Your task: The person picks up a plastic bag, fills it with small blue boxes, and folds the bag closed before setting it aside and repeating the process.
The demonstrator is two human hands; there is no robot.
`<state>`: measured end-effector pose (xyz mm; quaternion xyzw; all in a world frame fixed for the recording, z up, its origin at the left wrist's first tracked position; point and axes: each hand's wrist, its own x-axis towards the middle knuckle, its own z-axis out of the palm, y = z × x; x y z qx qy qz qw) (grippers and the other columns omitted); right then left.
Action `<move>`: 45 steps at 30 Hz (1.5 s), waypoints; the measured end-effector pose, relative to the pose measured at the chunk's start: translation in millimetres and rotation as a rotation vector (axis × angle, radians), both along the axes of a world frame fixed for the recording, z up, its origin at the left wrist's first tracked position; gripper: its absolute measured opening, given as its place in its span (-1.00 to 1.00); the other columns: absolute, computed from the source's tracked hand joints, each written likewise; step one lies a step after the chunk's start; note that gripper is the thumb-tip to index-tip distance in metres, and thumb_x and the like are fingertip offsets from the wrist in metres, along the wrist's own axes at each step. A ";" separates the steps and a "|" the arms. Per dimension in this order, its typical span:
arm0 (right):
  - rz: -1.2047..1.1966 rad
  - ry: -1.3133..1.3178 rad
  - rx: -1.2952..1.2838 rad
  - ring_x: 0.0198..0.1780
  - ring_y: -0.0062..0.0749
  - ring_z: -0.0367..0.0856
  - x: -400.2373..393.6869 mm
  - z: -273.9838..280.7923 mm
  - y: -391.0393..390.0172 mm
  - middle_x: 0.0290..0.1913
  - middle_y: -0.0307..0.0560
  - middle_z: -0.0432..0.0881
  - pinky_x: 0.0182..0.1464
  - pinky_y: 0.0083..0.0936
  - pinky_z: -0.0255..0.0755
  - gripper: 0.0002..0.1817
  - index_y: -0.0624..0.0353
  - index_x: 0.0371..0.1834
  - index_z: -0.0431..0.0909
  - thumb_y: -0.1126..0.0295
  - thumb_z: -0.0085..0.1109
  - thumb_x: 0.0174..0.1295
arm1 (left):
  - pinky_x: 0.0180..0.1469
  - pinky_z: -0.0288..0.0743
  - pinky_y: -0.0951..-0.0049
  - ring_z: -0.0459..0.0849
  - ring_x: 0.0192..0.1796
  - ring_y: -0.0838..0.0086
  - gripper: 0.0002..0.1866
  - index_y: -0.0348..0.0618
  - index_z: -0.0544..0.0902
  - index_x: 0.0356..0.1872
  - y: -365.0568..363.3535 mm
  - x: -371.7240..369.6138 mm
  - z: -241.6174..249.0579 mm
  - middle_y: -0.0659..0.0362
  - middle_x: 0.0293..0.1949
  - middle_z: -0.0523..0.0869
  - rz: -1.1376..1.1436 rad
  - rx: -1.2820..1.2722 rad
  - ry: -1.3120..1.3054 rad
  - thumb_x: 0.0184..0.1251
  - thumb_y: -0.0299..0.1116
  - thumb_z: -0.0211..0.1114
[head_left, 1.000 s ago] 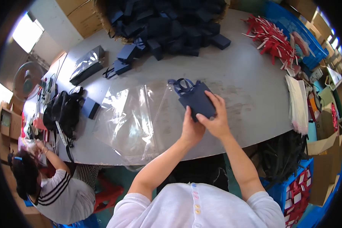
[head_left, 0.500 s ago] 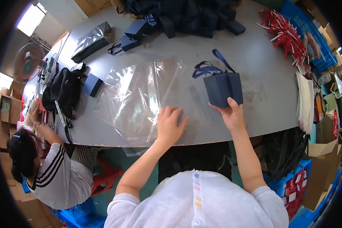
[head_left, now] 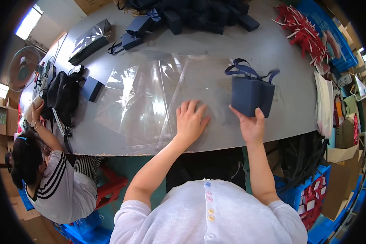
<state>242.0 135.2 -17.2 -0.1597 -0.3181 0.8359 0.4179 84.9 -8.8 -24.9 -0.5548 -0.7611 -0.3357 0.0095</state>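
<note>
From the head camera, the right hand point(head_left: 251, 125) grips the lower edge of the navy bag point(head_left: 250, 95), thumb on the near face and fingers behind it. The bag stands upright at the right side of the grey table point(head_left: 280, 53), its ribbon handles point(head_left: 248, 70) flopped up and back. A second ago both hands were folded round it near the middle of the table; now it has travelled rightwards and only one hand holds it.

The left hand point(head_left: 190, 120) has let go and lies flat, fingers spread and released, pressing on the clear plastic sheets point(head_left: 150, 97) that are spread in front of the person. Half a second ago it was just arriving there; now it has settled further onto the film, near an edge. My reading: the bag is ready and the hand is picking out a sleeve for it.

At the far left a co-worker point(head_left: 49, 179) in a striped top sits by a black backpack point(head_left: 63, 95). More navy bags point(head_left: 191, 14) are heaped at the far edge, red tags point(head_left: 305, 32) to the right.
</note>
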 end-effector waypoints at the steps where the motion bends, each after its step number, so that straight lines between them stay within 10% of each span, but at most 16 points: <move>1: 0.020 0.033 0.001 0.32 0.00 0.46 -2.6 -3.2 -8.0 0.34 0.05 0.44 0.35 0.33 0.32 -0.42 0.26 0.34 0.33 0.23 0.15 0.30 | 0.07 0.41 0.15 0.48 0.15 0.17 -0.65 -0.05 0.72 -0.12 10.3 6.2 2.6 0.15 0.06 0.61 0.169 -0.034 0.083 0.01 -0.28 0.48; 6: 0.008 -0.030 0.019 0.33 0.00 0.43 -32.1 -20.9 -33.7 0.35 0.02 0.40 0.33 0.31 0.35 -0.39 0.19 0.39 0.27 0.26 0.15 0.30 | -0.02 0.41 0.15 0.51 0.07 0.18 -0.55 0.00 0.70 -0.08 29.2 3.7 4.9 0.15 0.00 0.59 0.297 -0.164 0.132 -0.09 -0.24 0.54; 14: 0.027 -0.062 0.067 0.39 -0.13 0.37 -38.3 -45.3 -26.6 0.36 -0.01 0.39 0.42 0.08 0.27 -0.31 0.20 0.44 0.22 0.21 0.20 0.27 | -0.09 0.52 0.23 0.56 -0.08 0.20 -0.85 -0.15 0.63 -0.42 23.5 -50.5 -12.5 0.11 -0.22 0.58 -0.134 0.071 0.050 -0.04 -0.40 0.40; 22: -0.090 -0.090 0.026 0.37 -0.31 0.37 -20.4 -28.1 -17.2 0.36 -0.15 0.39 0.41 -0.31 0.27 -0.30 0.22 0.42 0.28 0.51 0.24 0.15 | -0.10 0.52 0.16 0.56 -0.12 0.10 -0.94 -0.24 0.55 -0.42 -0.2 -107.9 45.4 0.04 -0.23 0.56 0.150 0.192 0.145 0.05 -0.53 0.24; 29: 0.044 -0.705 1.004 0.23 -0.20 0.52 38.4 108.7 48.0 0.29 0.04 0.40 0.31 -0.33 0.38 -0.16 0.05 0.39 0.41 0.42 0.41 -0.12 | -0.05 0.49 0.23 0.53 -0.04 0.20 -0.91 -0.23 0.54 -0.54 13.3 -72.3 35.0 0.11 -0.18 0.58 -0.147 0.016 0.103 -0.05 -0.51 0.30; 31: 0.224 -1.213 1.630 0.20 -0.02 0.52 52.3 160.5 53.7 0.26 0.12 0.38 0.25 -0.23 0.45 -0.19 -0.13 0.27 0.54 0.39 0.46 -0.25 | -0.02 0.49 0.18 0.55 0.04 0.22 -0.91 -0.24 0.58 -0.50 24.1 -66.5 23.2 0.11 -0.11 0.61 -0.180 -0.050 0.010 -0.04 -0.46 0.28; 35: 0.417 -1.863 1.933 0.00 0.09 0.53 57.6 202.0 37.9 0.18 0.11 0.36 0.05 -0.14 0.53 -0.29 -0.12 0.10 0.61 0.38 0.52 -0.32 | 0.03 0.49 0.15 0.58 0.05 0.16 -0.93 -0.25 0.57 -0.51 44.9 -54.1 11.0 0.06 -0.07 0.66 -0.199 -0.024 -0.021 0.00 -0.47 0.25; 45: 0.193 -1.339 1.618 0.10 0.15 0.49 -11.1 77.8 -19.2 0.32 0.14 0.19 0.12 -0.12 0.53 -0.25 -0.19 0.22 0.51 0.12 0.54 -0.18 | 0.35 0.34 0.02 0.47 0.31 -0.02 -0.87 -0.30 0.53 -0.25 55.8 8.8 92.8 -0.01 0.11 0.64 -0.216 0.189 0.114 0.20 -0.51 0.21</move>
